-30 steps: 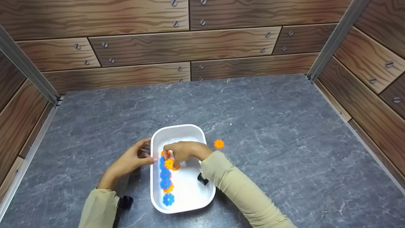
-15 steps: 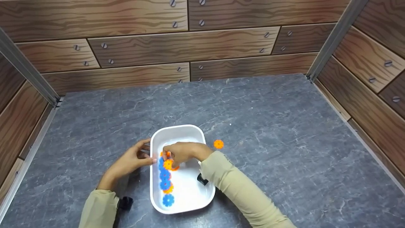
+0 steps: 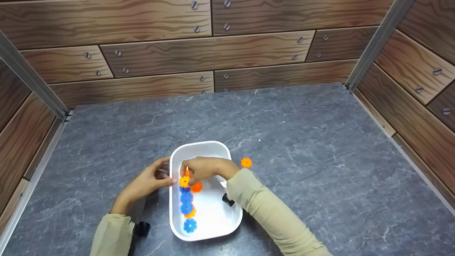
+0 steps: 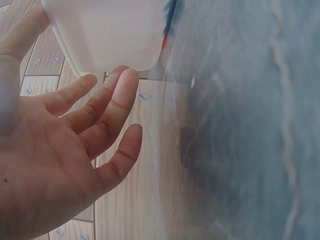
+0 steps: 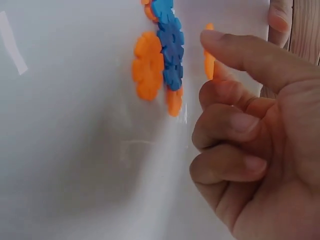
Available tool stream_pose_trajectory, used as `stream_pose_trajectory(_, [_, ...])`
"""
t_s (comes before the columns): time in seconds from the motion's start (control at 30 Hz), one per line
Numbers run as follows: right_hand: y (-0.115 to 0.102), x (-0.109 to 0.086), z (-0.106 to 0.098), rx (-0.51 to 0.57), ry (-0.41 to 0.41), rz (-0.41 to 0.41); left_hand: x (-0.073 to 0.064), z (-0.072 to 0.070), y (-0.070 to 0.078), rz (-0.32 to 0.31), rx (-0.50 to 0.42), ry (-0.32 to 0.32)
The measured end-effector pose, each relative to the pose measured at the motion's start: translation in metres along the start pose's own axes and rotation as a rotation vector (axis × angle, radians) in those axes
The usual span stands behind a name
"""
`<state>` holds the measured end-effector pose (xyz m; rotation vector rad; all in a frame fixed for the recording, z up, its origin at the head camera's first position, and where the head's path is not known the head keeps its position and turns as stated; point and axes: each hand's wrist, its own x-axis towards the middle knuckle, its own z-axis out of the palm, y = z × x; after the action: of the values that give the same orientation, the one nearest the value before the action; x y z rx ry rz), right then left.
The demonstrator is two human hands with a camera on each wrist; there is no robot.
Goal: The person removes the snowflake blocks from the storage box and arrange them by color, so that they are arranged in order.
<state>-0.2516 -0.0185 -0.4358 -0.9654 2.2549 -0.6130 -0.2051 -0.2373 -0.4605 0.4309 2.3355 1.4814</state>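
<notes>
In the head view, a white tray (image 3: pixel 217 209) holds blue and orange flower-shaped notched discs along its left side. My right hand (image 3: pixel 204 167) reaches in over the right rim and pinches an orange flower-shaped disc (image 3: pixel 184 181) between thumb and index finger; the right wrist view shows this disc (image 5: pixel 209 57) edge-on, its other fingers curled. Below it lies a row of overlapping blue discs (image 3: pixel 186 208), and an orange disc (image 3: pixel 196 187) lies flat beside them. My left hand (image 3: pixel 145 179) touches the tray's left wall with relaxed, spread fingers, plain in the left wrist view.
A single orange disc (image 3: pixel 246 163) lies on the grey marbled table (image 3: pixel 312 163), just right of the tray. Wood-patterned panels (image 3: pixel 213 53) enclose the back and sides. Black bands sit at both wrists.
The pinched orange disc has shifted slightly left and up with my right hand, uncovering the orange disc beside the row. My left hand and the tray hold their places.
</notes>
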Motion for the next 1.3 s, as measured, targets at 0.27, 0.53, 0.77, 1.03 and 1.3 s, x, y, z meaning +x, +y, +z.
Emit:
stream_pose_trajectory(0.27, [-0.017,-0.013,-0.024,-0.028,0.023,-0.044,-0.002,0.000,0.001,-0.015,-0.009,-0.004])
stream_pose_trajectory(0.53, [-0.015,-0.035,-0.046,-0.008,0.053,-0.080,-0.003,0.000,0.000,-0.037,-0.022,0.011])
stream_pose_trajectory(0.77, [0.011,-0.062,-0.059,0.034,0.110,-0.083,0.000,0.001,0.000,-0.049,-0.014,0.017])
stream_pose_trajectory(1.03, [0.037,-0.093,-0.070,0.094,0.158,-0.021,-0.001,0.000,0.003,-0.050,-0.014,0.013])
stream_pose_trajectory(1.3, [0.057,-0.119,-0.076,0.101,0.199,-0.011,-0.002,0.001,0.002,-0.059,-0.012,0.017])
